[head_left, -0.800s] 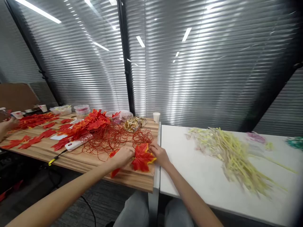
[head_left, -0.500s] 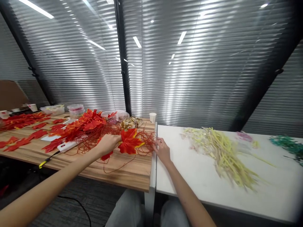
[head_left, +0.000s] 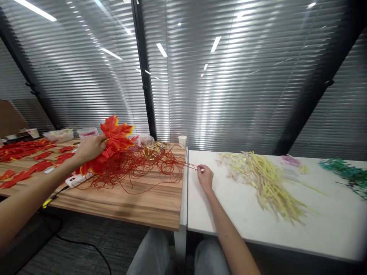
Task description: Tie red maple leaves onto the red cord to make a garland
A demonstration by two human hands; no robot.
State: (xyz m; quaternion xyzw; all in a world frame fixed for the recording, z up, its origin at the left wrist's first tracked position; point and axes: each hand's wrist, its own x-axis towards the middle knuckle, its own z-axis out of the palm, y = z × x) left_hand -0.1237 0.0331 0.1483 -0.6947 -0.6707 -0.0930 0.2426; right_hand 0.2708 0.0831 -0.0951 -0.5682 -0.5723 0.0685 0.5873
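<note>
Left hand: The person's left hand (head_left: 91,148) is gripping a red leaf (head_left: 117,134), maple-shaped and edged in yellow, its fingers pressing together at the leaf's left side.
Leaf position: The red leaf is hanging raised above the wooden table (head_left: 151,208), in front of the window blinds (head_left: 103,95). More red leaves (head_left: 94,166) are showing just below the hand; whether the fingers are also holding any of these, one cannot tell.
Right hand: Over the white table (head_left: 226,214), close to the seam, the right hand (head_left: 205,177) is pinching red cord (head_left: 169,163), thumb and forefinger meeting with no visible gap.
Cord: Thin strands are stretching from the right fingertips across the seam into a loose tangle, which is spreading over the wooden table toward the leaves.
Behind the tangle: Gold foil wrappers (head_left: 155,151) are glinting beside a clear plastic bag (head_left: 145,139), while a paper cup (head_left: 182,141) is standing upright near the table's back right corner.
Far left: Flat red leaves are lying scattered near a white power strip (head_left: 77,180), partly covered.
White table: Yellow strips (head_left: 266,179) are lying in a loose bundle, with a pink bundle (head_left: 291,160) and green sprigs (head_left: 345,173) resting farther right.
</note>
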